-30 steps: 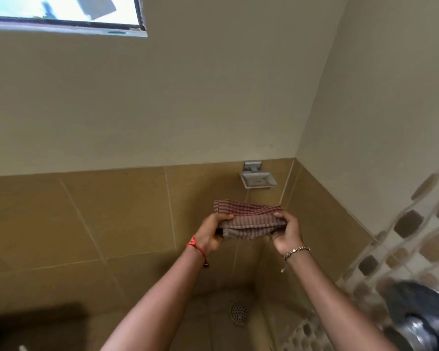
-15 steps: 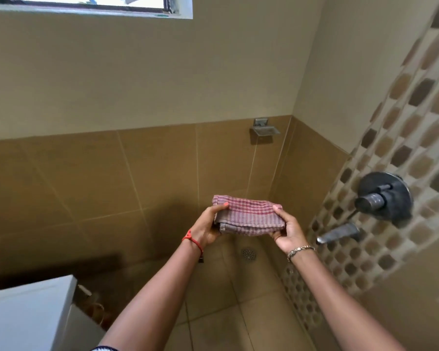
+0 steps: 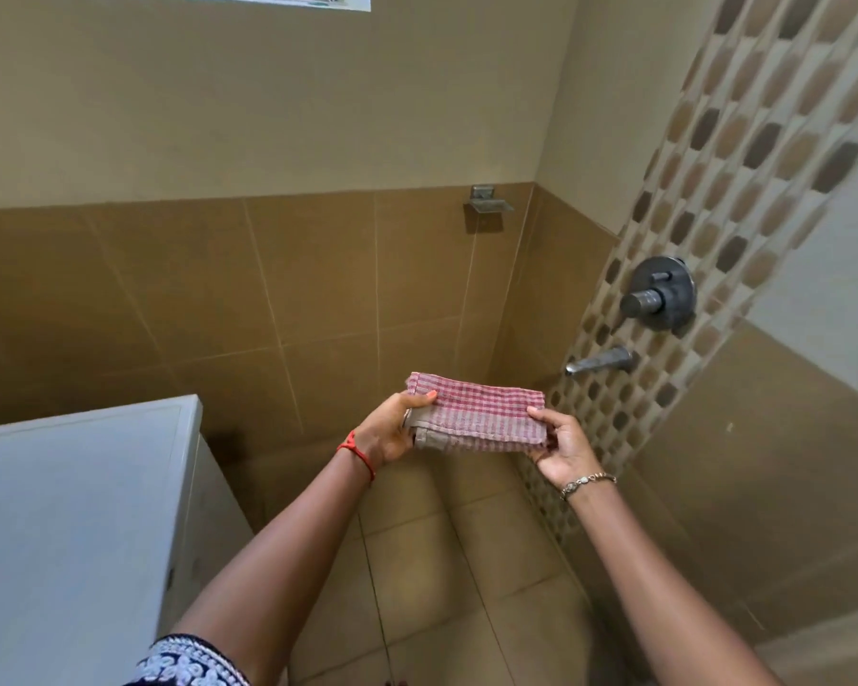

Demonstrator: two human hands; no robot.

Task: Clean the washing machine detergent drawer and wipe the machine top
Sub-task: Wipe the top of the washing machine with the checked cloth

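Hands gripping folded checked cloth (image 3: 476, 410) mid-air over tiled floor: left hand (image 3: 390, 428) pinching its left end, right hand (image 3: 563, 445) pinching its right end, hands apart, cloth spanning gap. Cloth's long axis running left-right. Washing machine top (image 3: 70, 487) lying lower left, left hand nearer. Detergent drawer not showing. Next move probably calling for leftward swing.

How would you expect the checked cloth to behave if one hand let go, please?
Probably floppy: the cloth is folded in soft layers. Likely light, since the left hand and right hand merely pinch its ends. Released on one side, it would probably droop and unfold.
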